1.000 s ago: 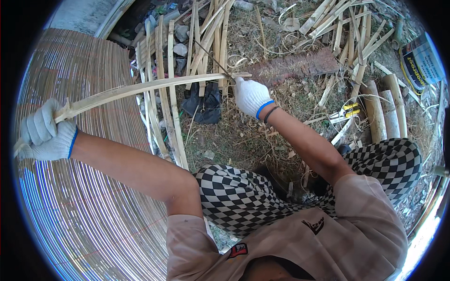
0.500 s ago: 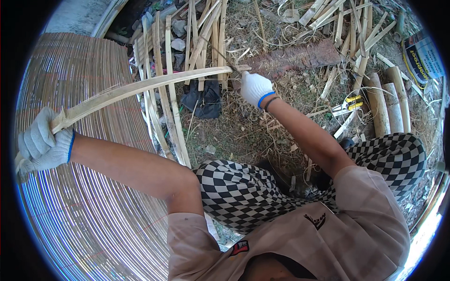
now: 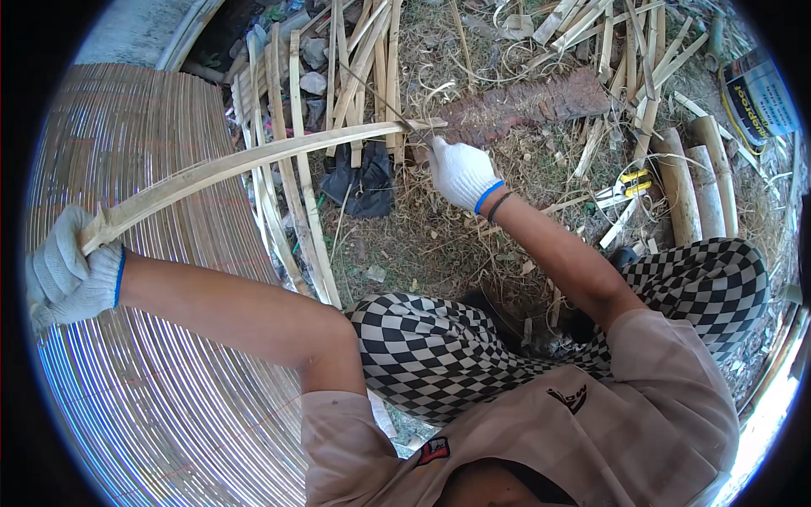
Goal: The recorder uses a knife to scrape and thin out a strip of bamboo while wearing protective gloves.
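The gloved left hand [image 3: 72, 270] clamps a split-bamboo strip [image 3: 253, 156] whose far tip overlaps the left end of a reddish-brown board [image 3: 532, 106]. On the board's near side, the gloved right hand [image 3: 460, 173] clenches a thin dark blade [image 3: 372, 90]; bamboo poles [image 3: 680, 190] lie to its right.

Room lay over the littered grass [image 3: 414, 249] before the checkered trousers [image 3: 439, 351]; the long bamboo strip [image 3: 253, 156] barred the far-left side.

two hands [image 3: 68, 270] [image 3: 463, 175], one held strip [image 3: 253, 157], one blade [image 3: 383, 100], three poles [image 3: 678, 188] [image 3: 706, 196] [image 3: 718, 169], one bucket [image 3: 759, 103]
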The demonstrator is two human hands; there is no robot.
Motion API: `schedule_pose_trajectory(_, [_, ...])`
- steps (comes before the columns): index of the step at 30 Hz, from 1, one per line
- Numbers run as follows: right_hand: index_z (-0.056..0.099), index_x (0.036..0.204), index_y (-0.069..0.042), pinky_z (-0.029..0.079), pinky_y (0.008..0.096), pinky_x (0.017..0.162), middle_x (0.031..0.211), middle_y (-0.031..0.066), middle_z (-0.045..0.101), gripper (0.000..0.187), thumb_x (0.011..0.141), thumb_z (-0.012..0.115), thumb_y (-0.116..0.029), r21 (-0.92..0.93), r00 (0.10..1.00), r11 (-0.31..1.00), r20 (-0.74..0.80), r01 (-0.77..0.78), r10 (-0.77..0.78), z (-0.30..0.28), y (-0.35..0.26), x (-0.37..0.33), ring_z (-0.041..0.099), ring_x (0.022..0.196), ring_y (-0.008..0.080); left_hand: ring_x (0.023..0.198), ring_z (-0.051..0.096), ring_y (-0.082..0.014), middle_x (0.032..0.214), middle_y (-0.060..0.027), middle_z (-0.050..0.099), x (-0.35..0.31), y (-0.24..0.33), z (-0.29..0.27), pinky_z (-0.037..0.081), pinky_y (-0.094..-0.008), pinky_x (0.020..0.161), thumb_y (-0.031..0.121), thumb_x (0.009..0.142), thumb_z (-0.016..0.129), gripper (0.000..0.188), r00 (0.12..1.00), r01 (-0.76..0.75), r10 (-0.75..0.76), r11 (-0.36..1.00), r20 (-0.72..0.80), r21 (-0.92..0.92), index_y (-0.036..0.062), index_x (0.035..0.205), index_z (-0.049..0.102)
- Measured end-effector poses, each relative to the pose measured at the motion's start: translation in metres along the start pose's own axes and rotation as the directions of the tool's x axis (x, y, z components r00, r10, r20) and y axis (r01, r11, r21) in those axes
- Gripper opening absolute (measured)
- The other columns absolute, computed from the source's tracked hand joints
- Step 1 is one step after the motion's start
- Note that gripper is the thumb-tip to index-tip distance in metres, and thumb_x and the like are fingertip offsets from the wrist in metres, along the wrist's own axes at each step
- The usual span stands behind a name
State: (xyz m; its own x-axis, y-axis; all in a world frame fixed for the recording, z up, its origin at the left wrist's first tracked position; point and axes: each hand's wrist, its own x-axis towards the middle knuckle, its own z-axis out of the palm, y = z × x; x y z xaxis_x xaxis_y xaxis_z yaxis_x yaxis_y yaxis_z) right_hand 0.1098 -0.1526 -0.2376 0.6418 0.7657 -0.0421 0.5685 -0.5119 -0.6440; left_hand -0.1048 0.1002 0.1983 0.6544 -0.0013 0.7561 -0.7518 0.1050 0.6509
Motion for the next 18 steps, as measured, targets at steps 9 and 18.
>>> schedule_pose_trajectory(9, [0.070, 0.088, -0.002, 0.058, 0.0458, 0.076, 0.089, 0.0239, 0.072, 0.024, 0.086, 0.058, -0.023, -0.051, 0.996, 0.995, -0.036, -0.082, 0.080, 0.022, 0.058, 0.026, 0.071, 0.087, 0.0384, 0.029, 0.042, -0.0059, 0.037, 0.0065, 0.041, -0.001, -0.017, -0.012, 0.041, -0.0199, 0.030, 0.086, 0.082, 0.042, 0.074, 0.999, 0.013, -0.011, 0.998, 0.037, -0.053, 0.0195, 0.051, 0.049])
schedule_pose_trajectory(18, [0.066, 0.104, -0.002, 0.055, 0.0508, 0.075, 0.086, 0.0242, 0.070, 0.036, 0.098, 0.049, -0.033, 0.025, 0.986, 0.988, -0.061, -0.151, 0.152, 0.022, 0.075, -0.006, 0.068, 0.083, 0.0428, 0.036, 0.024, -0.0079, 0.044, 0.0058, 0.031, 0.013, -0.052, 0.039, 0.022, -0.0256, 0.034, 0.073, 0.094, 0.042, 0.066, 0.973, -0.064, 0.056, 0.997, -0.225, -0.032, 0.0185, 0.055, 0.040])
